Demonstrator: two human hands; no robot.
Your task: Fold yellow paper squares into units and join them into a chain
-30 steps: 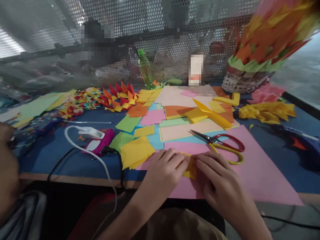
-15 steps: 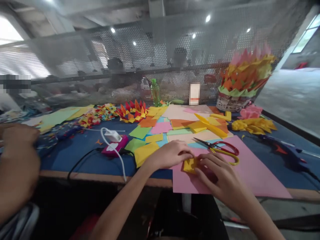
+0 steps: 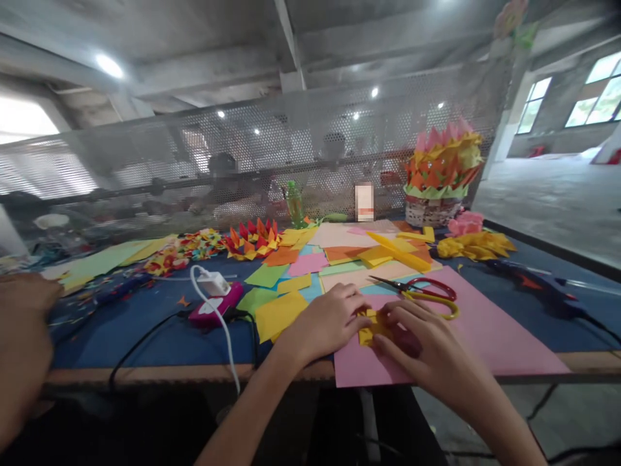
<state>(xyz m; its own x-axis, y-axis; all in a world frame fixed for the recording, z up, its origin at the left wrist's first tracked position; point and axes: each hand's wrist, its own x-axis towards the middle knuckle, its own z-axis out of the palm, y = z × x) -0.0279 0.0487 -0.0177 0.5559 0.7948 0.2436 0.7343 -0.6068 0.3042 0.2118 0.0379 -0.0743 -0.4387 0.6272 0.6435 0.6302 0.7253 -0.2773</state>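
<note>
Item: folded yellow paper (image 3: 367,327), small, matte, several layers thick, with sharp corners. It lies low over the near edge of a large pink sheet (image 3: 490,330) on the table (image 3: 145,317).

Hands: the left hand (image 3: 330,320) and the right hand (image 3: 427,343) meet over it. The fingers of both are narrowed to a pinch on its opposite edges, the left from the left side and the right from the right and below.

Step, as judged: a fold is being shaped or pressed. A clean crease calls for edges kept flush and firm, even pressure, since thin paper slips and marks easily.

Nearby:
- Scissors (image 3: 422,291) with red and yellow handles, lying on the pink sheet just beyond the hands.
- Loose yellow square (image 3: 279,314), flat, near the left hand.
- Spiky folded pieces (image 3: 252,236), red, orange and yellow, further back.
- Woven basket (image 3: 431,210) topped with layered paper points.
- Green bottle (image 3: 295,204) — by the perforated screen.
- Dark glue gun (image 3: 533,285), far right.
- White cable (image 3: 218,323) over a pink device (image 3: 213,305).
- Another person's hand (image 3: 24,336), far left, blurred.
</note>
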